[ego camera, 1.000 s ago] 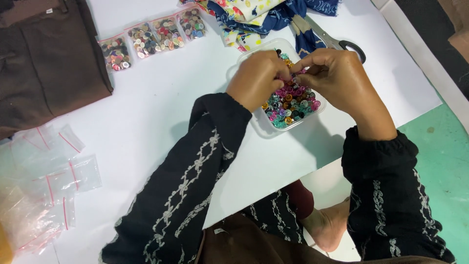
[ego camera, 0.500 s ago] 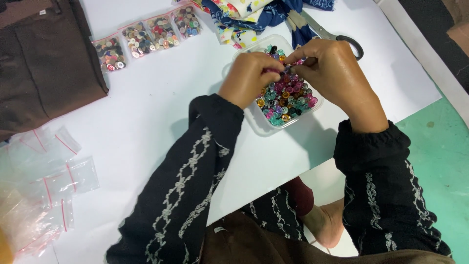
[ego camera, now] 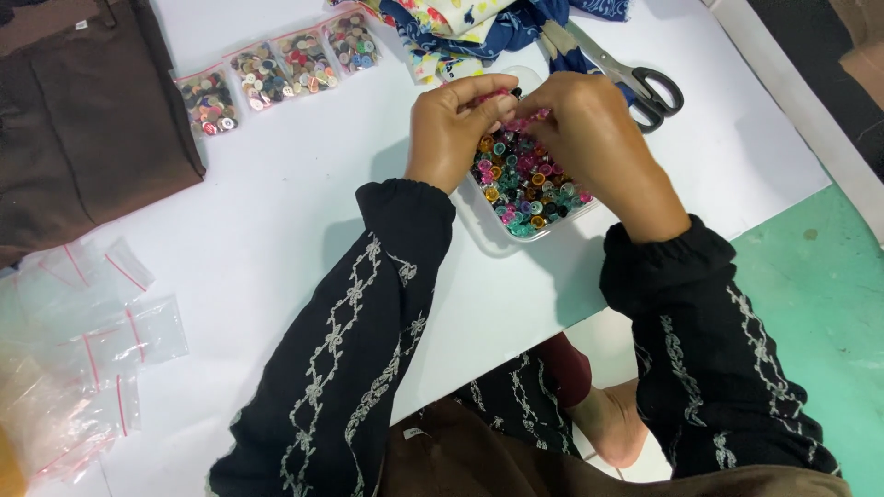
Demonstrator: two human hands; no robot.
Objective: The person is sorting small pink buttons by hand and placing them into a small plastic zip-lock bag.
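Note:
A clear plastic tray (ego camera: 485,212) full of mixed coloured buttons (ego camera: 527,182) sits on the white sheet in front of me. My left hand (ego camera: 453,129) and my right hand (ego camera: 589,138) meet over the tray's far end, fingertips pinched together on a small pink item, probably buttons. What exactly sits between the fingers is too small to tell. Both arms wear black sleeves with white embroidery.
Several small zip bags of sorted buttons (ego camera: 276,69) lie at the far left. Empty zip bags (ego camera: 92,340) are piled at the near left. Brown cloth (ego camera: 83,120) lies far left, patterned fabric (ego camera: 470,23) and scissors (ego camera: 635,83) beyond the tray. Green floor (ego camera: 820,304) is on the right.
Both hands stay pinched together above the button tray, shifting slightly toward its far end; my view has drifted a little.

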